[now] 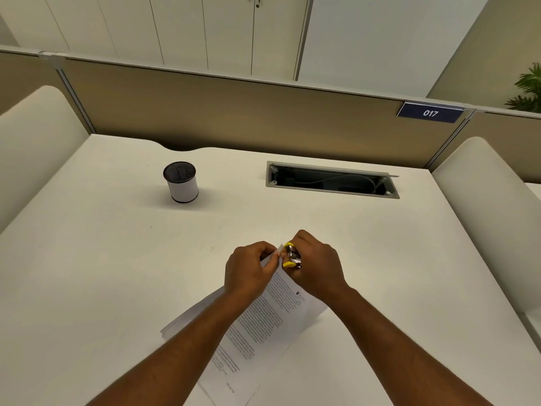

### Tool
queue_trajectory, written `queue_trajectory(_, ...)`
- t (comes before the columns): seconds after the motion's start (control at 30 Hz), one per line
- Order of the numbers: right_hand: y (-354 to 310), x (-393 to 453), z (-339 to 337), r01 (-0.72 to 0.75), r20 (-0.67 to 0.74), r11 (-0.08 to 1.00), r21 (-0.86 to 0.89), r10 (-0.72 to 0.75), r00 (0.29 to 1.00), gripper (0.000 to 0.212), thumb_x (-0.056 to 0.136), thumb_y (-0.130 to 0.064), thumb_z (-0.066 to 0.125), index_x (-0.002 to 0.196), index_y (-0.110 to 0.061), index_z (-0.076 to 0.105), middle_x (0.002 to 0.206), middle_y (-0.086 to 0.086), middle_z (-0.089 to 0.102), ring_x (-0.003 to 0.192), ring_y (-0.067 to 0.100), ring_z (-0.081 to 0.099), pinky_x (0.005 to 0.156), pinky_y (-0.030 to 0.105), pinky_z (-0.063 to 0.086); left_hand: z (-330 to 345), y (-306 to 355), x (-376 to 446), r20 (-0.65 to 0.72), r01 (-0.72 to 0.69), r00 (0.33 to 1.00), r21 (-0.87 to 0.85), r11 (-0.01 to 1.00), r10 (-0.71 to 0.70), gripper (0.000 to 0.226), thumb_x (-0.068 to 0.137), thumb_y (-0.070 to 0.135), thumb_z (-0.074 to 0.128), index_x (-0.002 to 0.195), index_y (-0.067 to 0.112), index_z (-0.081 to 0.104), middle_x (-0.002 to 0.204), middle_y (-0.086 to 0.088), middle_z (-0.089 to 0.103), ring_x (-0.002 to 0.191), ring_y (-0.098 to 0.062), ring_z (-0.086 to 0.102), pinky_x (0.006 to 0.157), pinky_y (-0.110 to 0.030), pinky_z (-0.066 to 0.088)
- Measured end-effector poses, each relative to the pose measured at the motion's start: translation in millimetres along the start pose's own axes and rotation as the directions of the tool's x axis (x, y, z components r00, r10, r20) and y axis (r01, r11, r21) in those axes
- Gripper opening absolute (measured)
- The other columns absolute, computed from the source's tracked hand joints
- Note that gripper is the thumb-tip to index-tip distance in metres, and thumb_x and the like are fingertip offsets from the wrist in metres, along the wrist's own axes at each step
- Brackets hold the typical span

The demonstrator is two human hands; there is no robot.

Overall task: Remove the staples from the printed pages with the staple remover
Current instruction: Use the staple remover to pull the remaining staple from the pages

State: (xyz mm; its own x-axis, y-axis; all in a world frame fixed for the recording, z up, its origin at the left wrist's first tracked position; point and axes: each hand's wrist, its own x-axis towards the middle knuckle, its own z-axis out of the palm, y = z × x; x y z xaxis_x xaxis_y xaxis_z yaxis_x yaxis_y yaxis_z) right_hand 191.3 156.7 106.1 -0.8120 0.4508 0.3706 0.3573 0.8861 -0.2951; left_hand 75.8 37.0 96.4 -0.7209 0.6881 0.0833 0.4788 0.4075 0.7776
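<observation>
Printed pages (257,326) lie on the white desk (117,273), running from the near edge up to my hands. My left hand (248,268) pinches the far corner of the pages and lifts it off the desk. My right hand (316,265) grips a yellow staple remover (291,255), whose metal jaws sit at that raised corner. The staple itself is too small to see.
A white cylindrical pen holder with a black mesh rim (181,182) stands at the back left. An open cable tray (330,180) is set into the desk at the back right. Beige partitions with a sign reading 017 (430,112) close off the far side.
</observation>
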Motion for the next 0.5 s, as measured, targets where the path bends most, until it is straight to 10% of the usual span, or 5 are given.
queue_trajectory(0.5,3.3,2.2,-0.5,-0.202,0.118,0.966,0.159,0.184,0.976,0.028,0.084,-0.039,0.069,0.069,-0.025,0.051,0.065,-0.009,0.051,0.057,0.012,0.047,0.051,0.025,0.036,-0.3,-1.4,-2.5,0.042,0.014,0.999,0.017,1.000,-0.015,0.026,0.090,0.048,0.068,0.104,0.028,0.076,0.098,0.009,0.078,0.083,-0.011,0.071,0.076,-0.024,0.060)
